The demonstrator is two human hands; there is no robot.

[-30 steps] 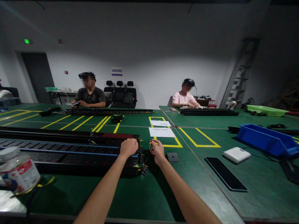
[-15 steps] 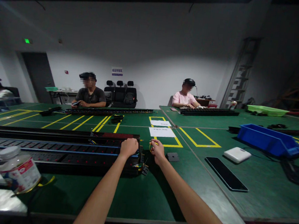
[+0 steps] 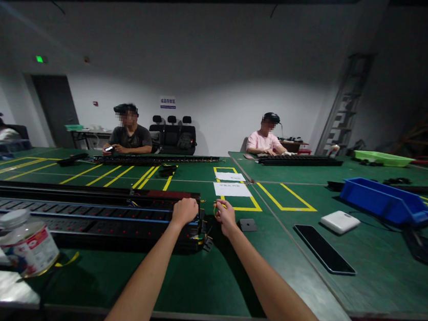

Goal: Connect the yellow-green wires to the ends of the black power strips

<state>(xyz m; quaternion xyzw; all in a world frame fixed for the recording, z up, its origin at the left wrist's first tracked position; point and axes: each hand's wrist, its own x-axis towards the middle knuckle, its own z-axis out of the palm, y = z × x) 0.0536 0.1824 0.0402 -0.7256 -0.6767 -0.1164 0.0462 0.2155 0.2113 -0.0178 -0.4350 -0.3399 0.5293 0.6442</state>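
Observation:
My left hand [image 3: 185, 212] is curled closed over the right end of several long black strip units [image 3: 113, 228], which lie side by side. Its fingertips face away, so what they grip is hidden. Just right of that end, my right hand [image 3: 225, 216] pinches a thin yellow wire [image 3: 215, 208] between thumb and fingers. The wire's far end is too small to follow. Rows of slots with red marks and blue lines run along the units. Below the hands, loose wires and a small dark connector [image 3: 208, 244] stick out from the end.
Nearby are a small grey plate [image 3: 247, 225], a phone [image 3: 323, 249], a white box [image 3: 340, 222] and a blue bin [image 3: 383, 203]. A plastic jar [image 3: 28, 247] stands front left. White paper sheets [image 3: 231, 189] lie ahead. Co-workers [image 3: 129, 138] sit across the green table.
Both my hands keep their place and grip. Across the table, the device in a co-worker's hand now shows a bright screen.

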